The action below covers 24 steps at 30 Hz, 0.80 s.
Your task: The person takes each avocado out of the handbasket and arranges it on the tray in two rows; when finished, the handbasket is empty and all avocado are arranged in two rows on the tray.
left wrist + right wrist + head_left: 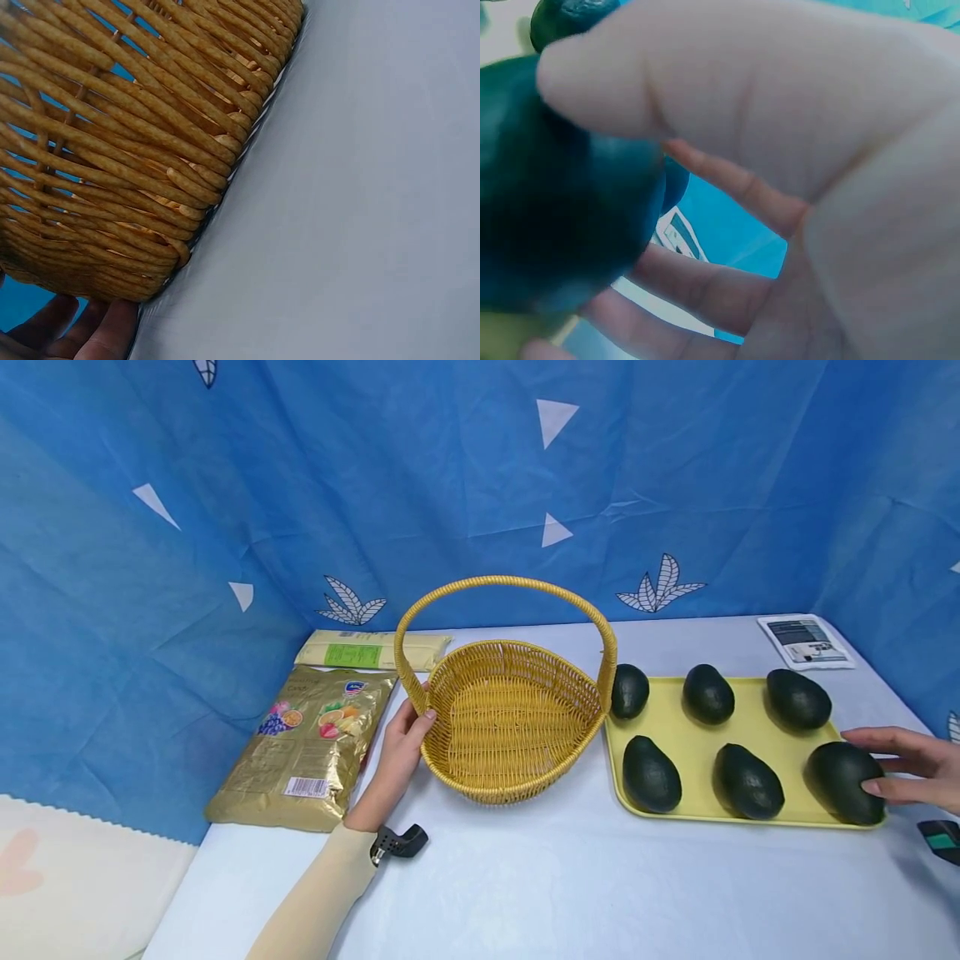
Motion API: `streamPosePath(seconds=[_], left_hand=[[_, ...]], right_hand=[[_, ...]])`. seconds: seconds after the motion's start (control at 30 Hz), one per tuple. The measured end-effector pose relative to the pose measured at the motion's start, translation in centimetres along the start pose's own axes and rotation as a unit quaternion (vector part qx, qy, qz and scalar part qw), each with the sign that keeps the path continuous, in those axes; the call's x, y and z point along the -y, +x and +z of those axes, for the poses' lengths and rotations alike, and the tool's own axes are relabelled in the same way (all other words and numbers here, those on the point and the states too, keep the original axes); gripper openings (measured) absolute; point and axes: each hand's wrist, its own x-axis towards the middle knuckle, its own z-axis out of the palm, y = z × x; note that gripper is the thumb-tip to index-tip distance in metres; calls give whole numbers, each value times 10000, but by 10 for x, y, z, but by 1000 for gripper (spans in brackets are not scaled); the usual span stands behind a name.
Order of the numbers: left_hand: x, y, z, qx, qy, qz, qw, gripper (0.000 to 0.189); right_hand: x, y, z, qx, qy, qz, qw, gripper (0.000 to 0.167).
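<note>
A golden woven basket [517, 727] with a tall arched handle stands in the middle of the table, nothing inside it. My left hand [408, 739] grips its left side at the foot of the handle, thumb over the rim; the left wrist view shows fingertips [112, 330] at the wicker. On a yellow tray [693, 822] to the right lie several dark green avocados. My right hand [918, 767] holds the front right avocado [846, 782], thumb on the near side and fingers around the far side. In the right wrist view that avocado [562, 202] looks large and close.
A gold fruit-printed bag [303, 752] lies left of the basket, with a pale yellow packet [371, 650] behind it. At the back right is a white packet [806, 642]. Blue patterned cloth [480, 460] hangs behind and at both sides.
</note>
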Motion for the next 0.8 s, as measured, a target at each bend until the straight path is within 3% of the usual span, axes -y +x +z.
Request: streamPosePath(seconds=[0.4,0.6,0.7,0.8], left_hand=[[0,0,-1,17,-4,22,10000,55],[0,-1,-1,-9,-23,35,10000,54],[0,-2,0,-16,-43,21,10000,54],[0,-2,0,0,9,0,10000,54]], right_hand=[[23,-3,6,-100,-238,-221,9994,75],[-12,13,12,-517,-301,-311,9977,65],[-26,17,13,-692,-237,-171,9972,59],[-19,11,8,-484,86,-19,9988,66]])
